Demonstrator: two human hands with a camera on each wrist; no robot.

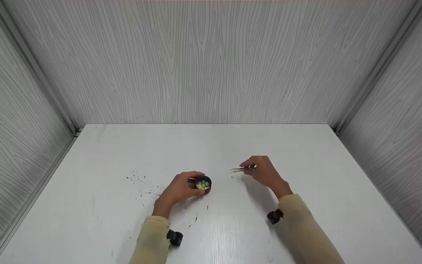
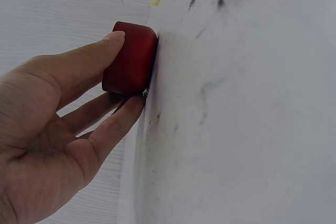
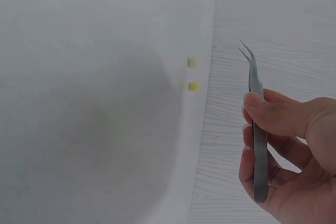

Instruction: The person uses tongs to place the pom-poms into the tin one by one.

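My left hand (image 1: pixel 180 189) grips a small red cup (image 2: pixel 135 59), thumb on one side and fingers on the other. In the head view the cup's mouth shows several small balls (image 1: pixel 203 184) inside, in blue, green, yellow and white. A pair of metal tweezers (image 3: pixel 258 145) with bent, pointed tips is pinched between the thumb and fingers of my right hand (image 1: pixel 264 172). The tips stand slightly apart with nothing between them, pointing left. Close by the tweezers lie a pale ball (image 3: pixel 193 63) and a yellow ball (image 3: pixel 194 86) on the table.
The white table (image 1: pixel 288 146) has dark specks and smears (image 1: pixel 137 179), mostly left of my left hand. Grey wood-grain panels (image 1: pixel 203 62) enclose it at the back and on both sides. Each wrist carries a black camera (image 1: pixel 274 216) over a beige sleeve (image 1: pixel 302 223).
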